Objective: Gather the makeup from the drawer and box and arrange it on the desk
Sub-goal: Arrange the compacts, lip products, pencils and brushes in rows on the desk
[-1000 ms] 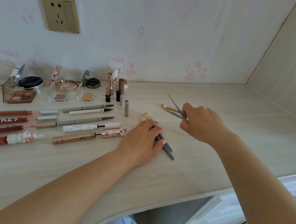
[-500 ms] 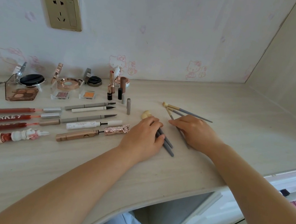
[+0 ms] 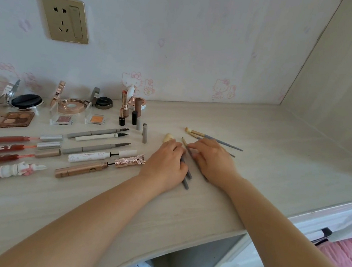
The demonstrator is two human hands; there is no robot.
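Makeup brushes [image 3: 185,168] — thin, round grey handles — lie under and between our hands on the desk [image 3: 280,151], and round handles roll. We judge the main risk is just that: a sideways nudge from either palm could send one skidding toward the desk's front edge, just beyond the handle ends. A second risk is our left forearm sweeping the rose-gold pen [image 3: 99,165], which lies just left of the brushes in an already tidy row.

Relative to the brushes, our left hand [image 3: 165,162] lies flat on the left side, fingers pressing the handles down rather than clenched around them; a cream brush head [image 3: 168,137] pokes out beyond its fingertips. Our right hand [image 3: 211,160] rests on the right side, fingertips touching one slim handle — whether it pinches or only pushes, we cannot tell. Two more brushes [image 3: 212,138] lie just behind the right hand, apart from the group.
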